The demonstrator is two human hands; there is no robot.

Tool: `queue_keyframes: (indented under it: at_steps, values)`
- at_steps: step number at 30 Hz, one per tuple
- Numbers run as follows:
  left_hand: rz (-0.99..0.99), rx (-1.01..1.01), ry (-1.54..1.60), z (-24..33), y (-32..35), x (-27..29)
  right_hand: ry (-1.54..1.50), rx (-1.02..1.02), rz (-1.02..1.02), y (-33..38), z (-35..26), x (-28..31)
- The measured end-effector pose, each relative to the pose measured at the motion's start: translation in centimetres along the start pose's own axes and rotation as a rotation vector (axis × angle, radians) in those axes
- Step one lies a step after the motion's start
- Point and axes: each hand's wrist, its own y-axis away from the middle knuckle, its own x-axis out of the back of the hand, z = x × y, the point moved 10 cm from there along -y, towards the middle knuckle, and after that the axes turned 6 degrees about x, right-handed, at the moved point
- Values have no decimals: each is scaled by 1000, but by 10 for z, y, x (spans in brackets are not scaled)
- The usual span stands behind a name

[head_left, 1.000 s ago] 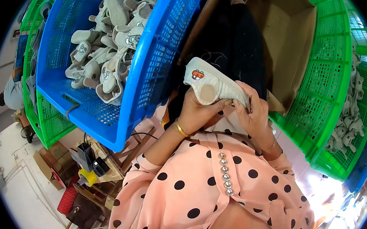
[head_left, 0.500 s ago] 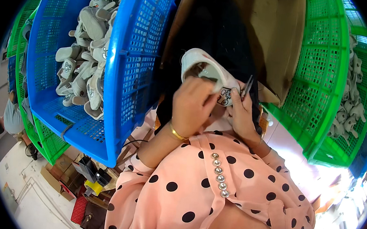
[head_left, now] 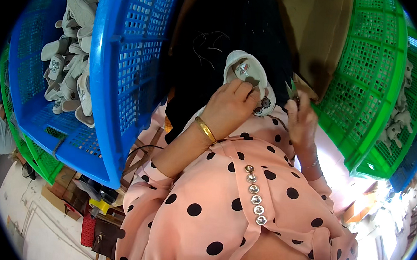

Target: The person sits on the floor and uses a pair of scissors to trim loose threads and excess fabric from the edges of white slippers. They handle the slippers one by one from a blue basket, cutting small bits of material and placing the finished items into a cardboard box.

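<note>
A pale canvas shoe (head_left: 270, 99), its side printed with dark cartoon shapes, is above my lap with its opening and printed insole showing. My left hand (head_left: 227, 107), a gold bangle at the wrist, pinches the shoe near the opening's edge; its fingertips are partly hidden. To the right and apart from the shoe, my right hand (head_left: 302, 119) is closed round small thread snips (head_left: 292, 91), whose pointed blades stick up past the fingers. Some loose threads (head_left: 208, 47) lie on the dark cloth over my legs.
A tall blue basket (head_left: 125, 76) with a pile of similar pale shoes (head_left: 70, 67) stands close on my left. On the right, a green basket (head_left: 366, 88) is beside a cardboard box (head_left: 321, 36); more shoes (head_left: 398, 125) are past its wall. Bags (head_left: 106, 236) hang at lower left.
My right hand has come off the shoe and moved right with the snips. The shoe is turned and shifted slightly right, still in my left hand. The view has shifted, too.
</note>
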Motion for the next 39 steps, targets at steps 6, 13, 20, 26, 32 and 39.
queue_keyframes:
  at_steps: [6, 13, 20, 26, 32, 39]
  values:
    - [-48, -98, -131, 24, -12, -5, 18, 319, -65, -30, -75, 40]
    - [-83, -82, -268, 26, -27, 22, 350, 373, -221, -63, -79, 23]
    - [-87, -139, -223, 20, -14, -11, 464, 469, -261, -60, -77, 6]
    - [1, -78, -77, 5, -8, -8, 541, 437, -337, -63, -66, -10]
    - [-20, -18, -24, -8, -5, -9, 598, 464, -416, -69, -74, -19]
    - [-38, 14, -10, -10, -5, -15, 743, 538, -479, -72, -80, -31]
